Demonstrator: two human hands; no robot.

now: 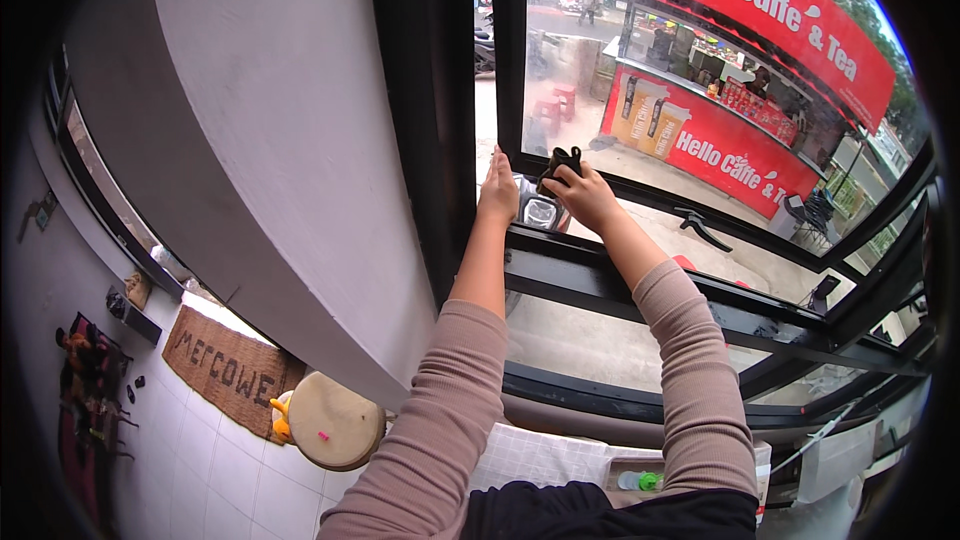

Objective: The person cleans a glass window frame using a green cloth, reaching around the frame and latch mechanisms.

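A glass window sash with a black frame is tilted outward in front of me. My left hand grips the sash's left edge near its lower corner, the fingers stretched upward along it. Just to the right, my right hand is closed around a bunched dark cloth. The cloth is against or very near the bottom of the glass; contact is hard to tell. A black window handle sits on the lower sash bar, to the right of my right hand.
A black window sill rail runs below my hands. On the left are a pale wall, a round stool and a brown doormat. A green-capped bottle lies near my body. Outside stands a red drinks stall.
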